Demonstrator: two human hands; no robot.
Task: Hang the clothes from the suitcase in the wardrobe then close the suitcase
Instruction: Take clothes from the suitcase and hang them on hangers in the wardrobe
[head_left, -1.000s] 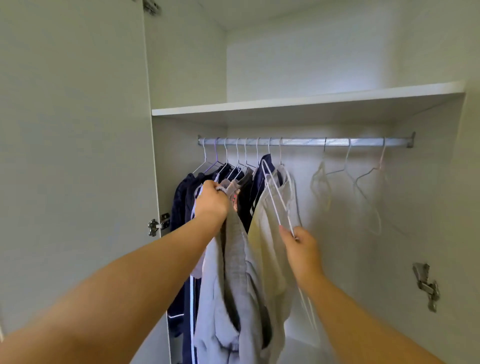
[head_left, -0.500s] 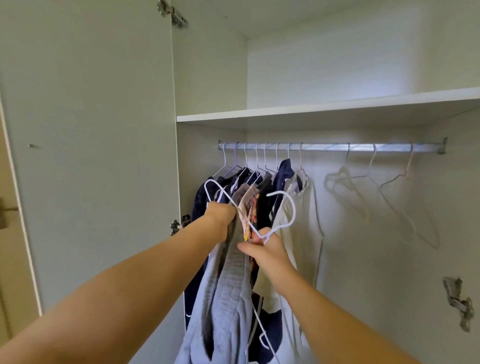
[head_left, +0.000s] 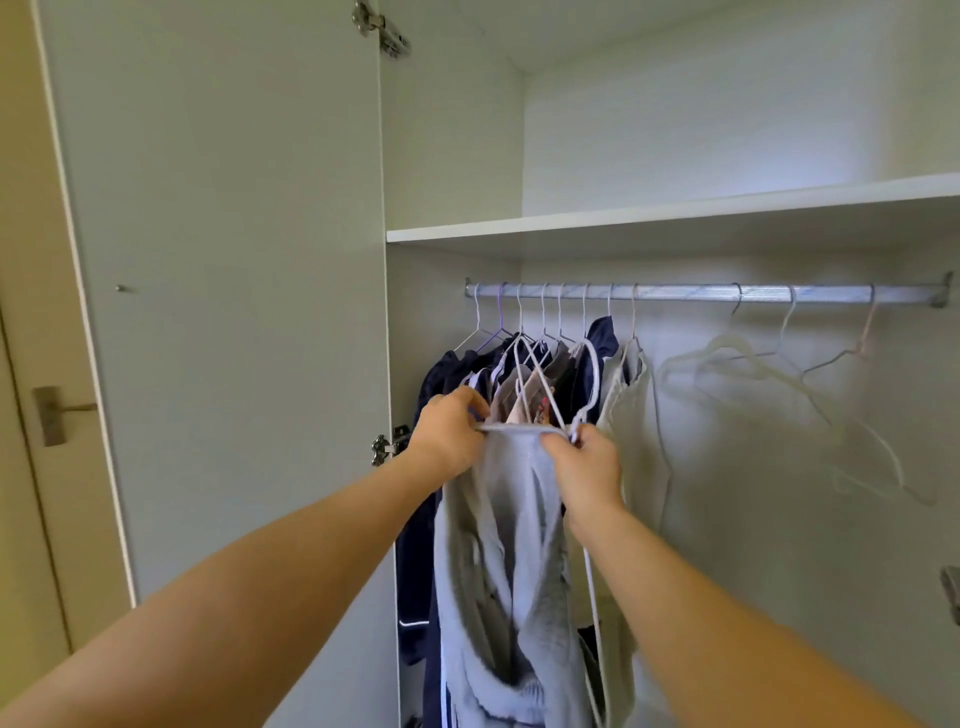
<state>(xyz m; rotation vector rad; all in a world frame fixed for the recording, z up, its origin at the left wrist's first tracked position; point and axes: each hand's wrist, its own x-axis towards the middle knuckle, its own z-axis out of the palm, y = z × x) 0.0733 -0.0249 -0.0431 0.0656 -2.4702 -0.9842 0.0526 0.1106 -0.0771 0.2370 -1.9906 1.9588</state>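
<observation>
The step in hand is fitting a piece of clothing onto a hanger, in front of the open white wardrobe (head_left: 452, 156). The left hand (head_left: 453, 432) has its fingers curled, pinching one end of the top edge of a soft light-grey fabric garment (head_left: 498, 571). The right hand (head_left: 586, 463) pinches the other end, together with a thin white wire hanger (head_left: 597, 382). The edge is pulled flat between them and the rest hangs down between the forearms.

The garment is held below the silver metal rail (head_left: 727, 292), just in front of the dark navy and cream clothes (head_left: 631, 415) already hung at its left end. Bare pale hangers (head_left: 753, 364) dangle further right. The suitcase is out of view.

Judging from this, the garment is not yet seated on the hanger. The next move calls for working the wire into or under that stretched edge, then lifting the hook up to a free stretch of rail, without snagging the neighbouring hangers
</observation>
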